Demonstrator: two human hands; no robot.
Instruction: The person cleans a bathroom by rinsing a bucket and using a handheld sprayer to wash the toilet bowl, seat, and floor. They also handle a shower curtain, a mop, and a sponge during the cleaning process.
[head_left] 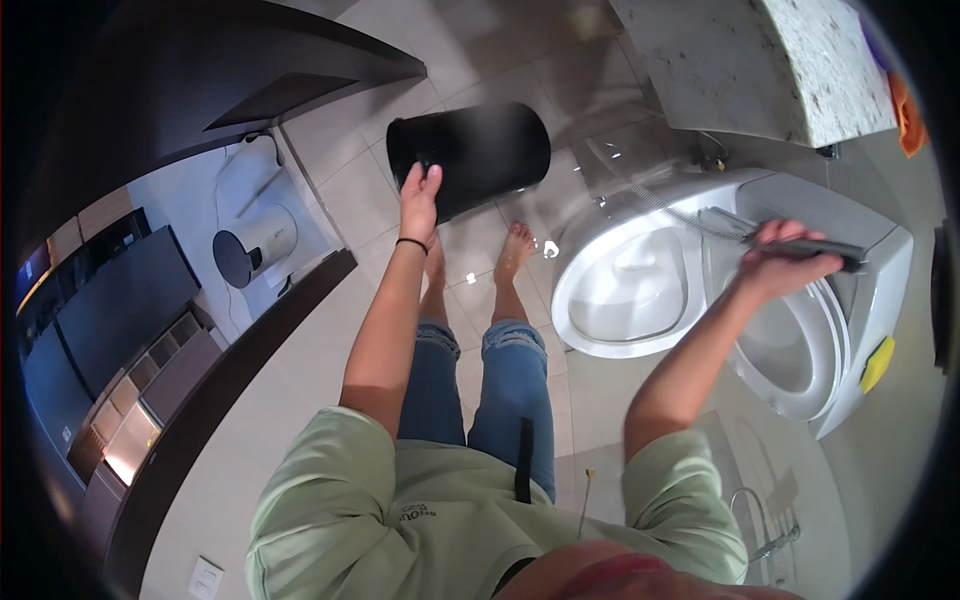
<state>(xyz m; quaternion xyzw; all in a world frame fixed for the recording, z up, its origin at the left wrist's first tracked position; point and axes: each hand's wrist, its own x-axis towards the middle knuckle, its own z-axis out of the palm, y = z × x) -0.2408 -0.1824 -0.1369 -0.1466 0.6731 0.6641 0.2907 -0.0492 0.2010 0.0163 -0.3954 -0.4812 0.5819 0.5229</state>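
Observation:
A black cylindrical bin (490, 150) is tipped onto its side above the tiled floor, in front of my bare feet. My left hand (420, 205) is closed on its near edge at the left end; some fingers are hidden. On the right, my right hand (785, 262) is wrapped round the dark handle of a handheld sprayer (835, 250), held over the toilet. A ribbed metal hose (665, 208) runs near it, partly hidden. Below it stands the white toilet (573, 322), with its seat (825, 385) raised and the bowl uncovered.
A yellow sponge or cloth (877, 365) sits on the toilet's right side. A speckled stone counter (720, 60) juts out at the far right, with an orange cloth (908, 115) beside it. White splashes (550, 249) lie near my feet. A dark door (250, 75) and doorway are on the left.

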